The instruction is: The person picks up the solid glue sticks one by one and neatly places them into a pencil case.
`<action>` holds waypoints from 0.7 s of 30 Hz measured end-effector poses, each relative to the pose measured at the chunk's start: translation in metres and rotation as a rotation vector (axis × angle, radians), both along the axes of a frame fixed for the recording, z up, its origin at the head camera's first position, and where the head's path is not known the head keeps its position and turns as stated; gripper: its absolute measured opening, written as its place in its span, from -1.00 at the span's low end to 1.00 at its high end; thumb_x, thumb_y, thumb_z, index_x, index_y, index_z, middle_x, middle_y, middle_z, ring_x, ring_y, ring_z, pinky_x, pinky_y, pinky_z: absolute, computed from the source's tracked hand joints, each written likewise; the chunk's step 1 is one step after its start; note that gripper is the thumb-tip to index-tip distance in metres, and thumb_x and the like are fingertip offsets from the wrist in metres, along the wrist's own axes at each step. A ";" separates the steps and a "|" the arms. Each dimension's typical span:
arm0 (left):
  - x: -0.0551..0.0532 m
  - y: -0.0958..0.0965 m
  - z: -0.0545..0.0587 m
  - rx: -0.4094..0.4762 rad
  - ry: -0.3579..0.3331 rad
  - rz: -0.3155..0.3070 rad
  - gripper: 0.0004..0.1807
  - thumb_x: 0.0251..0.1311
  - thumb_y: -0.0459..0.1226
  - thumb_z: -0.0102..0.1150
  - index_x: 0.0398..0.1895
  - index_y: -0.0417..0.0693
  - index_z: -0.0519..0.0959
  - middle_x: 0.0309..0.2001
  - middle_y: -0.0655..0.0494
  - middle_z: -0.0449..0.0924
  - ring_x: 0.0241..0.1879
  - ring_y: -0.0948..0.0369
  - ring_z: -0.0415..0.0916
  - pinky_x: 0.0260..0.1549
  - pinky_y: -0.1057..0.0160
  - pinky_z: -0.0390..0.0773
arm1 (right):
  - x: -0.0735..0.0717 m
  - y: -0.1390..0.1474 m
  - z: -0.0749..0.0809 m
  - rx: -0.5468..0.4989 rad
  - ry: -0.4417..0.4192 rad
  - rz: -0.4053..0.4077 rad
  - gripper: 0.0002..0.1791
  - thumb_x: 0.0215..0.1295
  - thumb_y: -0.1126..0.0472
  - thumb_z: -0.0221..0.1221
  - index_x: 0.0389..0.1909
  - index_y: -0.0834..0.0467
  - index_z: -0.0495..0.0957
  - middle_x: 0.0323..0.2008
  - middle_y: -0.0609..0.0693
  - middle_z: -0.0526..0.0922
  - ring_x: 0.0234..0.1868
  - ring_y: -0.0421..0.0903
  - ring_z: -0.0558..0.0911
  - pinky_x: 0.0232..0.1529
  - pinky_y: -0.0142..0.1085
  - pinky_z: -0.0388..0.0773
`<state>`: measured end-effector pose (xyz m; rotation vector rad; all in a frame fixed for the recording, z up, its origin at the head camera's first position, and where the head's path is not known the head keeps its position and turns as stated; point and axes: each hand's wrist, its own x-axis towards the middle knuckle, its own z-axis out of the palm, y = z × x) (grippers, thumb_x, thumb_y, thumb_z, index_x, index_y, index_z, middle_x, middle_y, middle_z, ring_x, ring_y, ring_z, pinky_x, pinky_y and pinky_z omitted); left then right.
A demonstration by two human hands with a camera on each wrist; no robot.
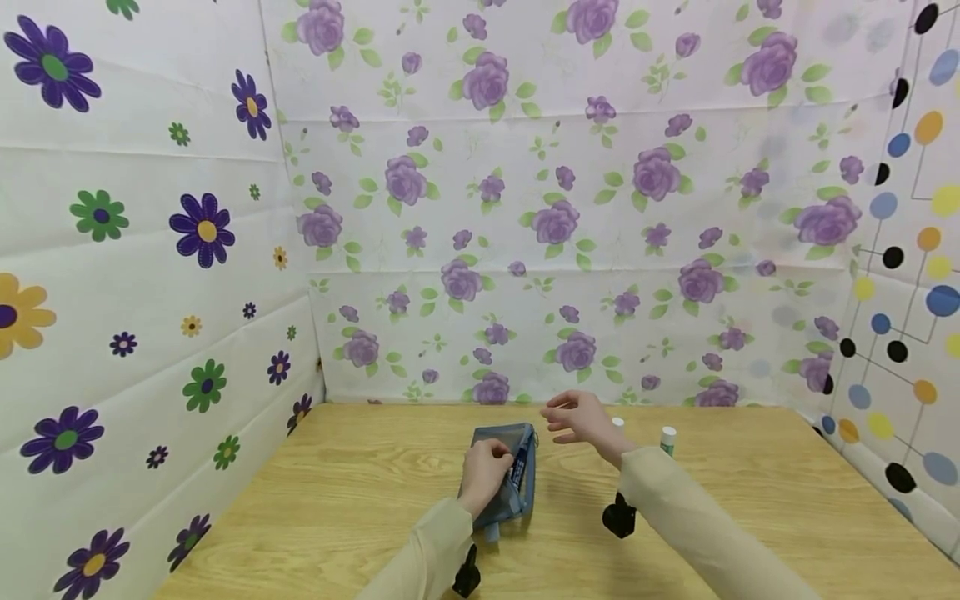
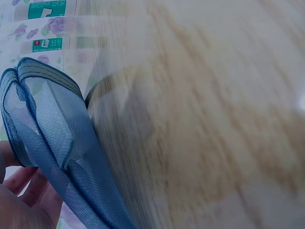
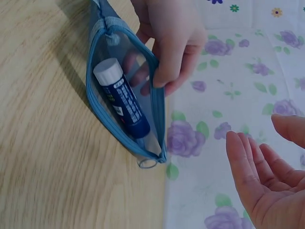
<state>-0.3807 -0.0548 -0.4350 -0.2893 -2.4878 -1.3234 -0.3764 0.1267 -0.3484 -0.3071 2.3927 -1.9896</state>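
My left hand (image 1: 486, 472) pinches one edge of a blue mesh zipper pouch (image 3: 125, 34), thumb on the outside by the zipper and fingers seen through the mesh. The pouch mouth gapes, and inside lies a dark blue glue stick (image 3: 125, 100) with a white cap. In the left wrist view the pouch (image 2: 81, 138) stands on its side, with the fingers behind it. To the right of the pouch, my right hand (image 1: 583, 419) hovers with fingers loosely extended and nothing in it.
Two white-capped glue sticks stand on the wooden table (image 1: 360, 475) near my right forearm; the nearer one (image 1: 667, 440) has a green label, and the other (image 1: 618, 422) is partly hidden by the arm. Flower-printed cloth (image 1: 450, 250) walls off the table's back.
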 end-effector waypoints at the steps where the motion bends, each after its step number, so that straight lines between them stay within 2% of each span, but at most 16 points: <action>1: 0.000 0.000 0.000 0.003 -0.002 -0.004 -0.95 0.07 -0.42 0.15 -0.47 -0.18 0.59 -0.54 0.16 0.46 -0.56 0.24 0.39 -0.57 0.23 0.41 | 0.000 0.003 0.002 0.007 -0.002 -0.002 -0.66 0.21 0.24 0.16 -0.09 0.39 0.43 -0.25 0.19 0.52 -0.30 0.05 0.58 -0.34 -0.12 0.53; 12: 0.004 0.000 0.000 0.028 -0.016 -0.013 -0.95 0.08 -0.43 0.14 -0.44 -0.20 0.60 -0.52 0.14 0.48 -0.53 0.23 0.40 -0.56 0.22 0.42 | -0.004 0.028 0.004 0.007 0.015 -0.046 -0.68 0.24 0.28 0.12 -0.08 0.41 0.39 -0.27 0.18 0.52 -0.34 0.00 0.58 -0.33 -0.10 0.52; 21: 0.003 0.000 0.000 0.031 -0.001 -0.020 -0.94 0.09 -0.43 0.14 -0.43 -0.23 0.60 -0.52 0.14 0.47 -0.53 0.23 0.40 -0.56 0.22 0.41 | 0.004 0.044 0.009 -0.027 0.036 -0.043 -0.62 0.25 0.24 0.11 -0.03 0.41 0.35 -0.24 0.18 0.51 -0.32 -0.02 0.56 -0.32 -0.10 0.52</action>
